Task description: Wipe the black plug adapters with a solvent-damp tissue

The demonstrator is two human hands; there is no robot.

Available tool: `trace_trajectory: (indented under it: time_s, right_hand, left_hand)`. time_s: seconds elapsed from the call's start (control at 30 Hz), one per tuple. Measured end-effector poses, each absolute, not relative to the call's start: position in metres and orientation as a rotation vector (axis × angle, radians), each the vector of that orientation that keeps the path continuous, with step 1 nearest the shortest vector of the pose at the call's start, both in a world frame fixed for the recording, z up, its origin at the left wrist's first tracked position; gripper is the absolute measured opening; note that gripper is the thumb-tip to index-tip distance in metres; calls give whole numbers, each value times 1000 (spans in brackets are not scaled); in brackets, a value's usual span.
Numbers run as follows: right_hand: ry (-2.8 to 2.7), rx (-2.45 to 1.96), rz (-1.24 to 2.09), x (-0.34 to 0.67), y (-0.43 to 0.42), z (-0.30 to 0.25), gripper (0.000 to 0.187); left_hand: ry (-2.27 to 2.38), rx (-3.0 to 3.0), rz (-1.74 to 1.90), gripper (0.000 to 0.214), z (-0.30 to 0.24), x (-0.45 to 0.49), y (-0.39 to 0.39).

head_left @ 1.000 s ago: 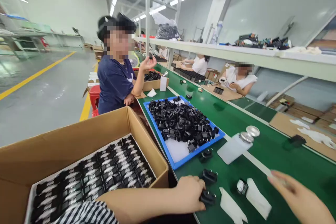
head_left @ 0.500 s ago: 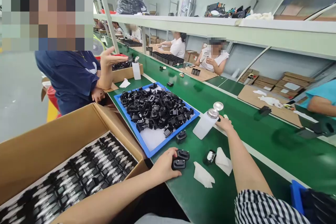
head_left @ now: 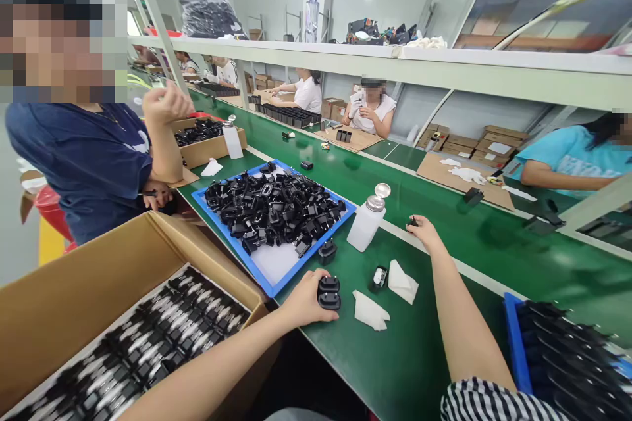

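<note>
My left hand [head_left: 305, 299] rests on the green belt [head_left: 444, 237], its fingers closed on two black plug adapters [head_left: 328, 293]. My right hand [head_left: 423, 231] is stretched far out across the belt, fingers pinched on a small black part [head_left: 413, 222] just right of the white pump bottle [head_left: 366, 222]. Another black adapter [head_left: 326, 251] stands beside the blue tray [head_left: 276, 270], which holds a heap of black adapters [head_left: 274, 207]. Two white wipes [head_left: 370, 309] and a small capped piece [head_left: 379, 277] lie between my hands.
A cardboard box [head_left: 89, 276] of packed black adapters sits at my left. A second blue tray [head_left: 516, 335] of parts is at the lower right. A person in a dark blue shirt [head_left: 83, 158] stands beside the bench. Other workers sit across the belt under a long shelf [head_left: 395, 59].
The view has swung to the right. My right hand moved from beside me out past the pump bottle and closed on a small black part. My left hand stayed on the adapters.
</note>
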State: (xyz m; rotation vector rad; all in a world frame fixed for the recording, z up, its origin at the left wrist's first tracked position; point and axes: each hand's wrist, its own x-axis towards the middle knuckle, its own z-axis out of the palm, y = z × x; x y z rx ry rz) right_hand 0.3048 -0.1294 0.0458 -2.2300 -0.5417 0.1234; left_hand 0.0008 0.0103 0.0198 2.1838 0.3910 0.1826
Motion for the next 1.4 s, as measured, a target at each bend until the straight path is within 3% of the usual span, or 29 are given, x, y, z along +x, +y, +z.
trace_trajectory:
  time_s: [0.13,0.23,0.33,0.4,0.53,0.73,0.93,1.13,1.4]
  right_hand:
    - [-581,-1904,198,270,-138,53,36]
    - [-596,-1476,386,241,-143,60,40]
    - [-566,-1204,517,219,-145,64,43]
    - [-542,-1169,529,210,-144,64,43]
    - [-486,-1159,496,201,-144,64,42]
    - [-398,-1217,444,191,-152,63,41]
    - [-425,-1577,458,180,-164,56,32]
    - [-625,-1771,492,172,-170,46,23]
    - [-688,-1929,350,164,-162,32,19]
  left_hand:
    - [426,2284,291,62,16,-1,10]
    - [299,2465,623,68,21,-8,9]
    - [56,2566,995,50,37,-16,4]
    - [-40,2563,1055,33,52,-15,-3]
    - [32,2503,659,20,74,9,-25]
    - [426,2432,136,50,65,71,-56]
    - [464,2272,127,37,42,90,-57]
    - [446,2163,168,50,29,86,-52]
    - [440,2107,246,42,27,82,-53]
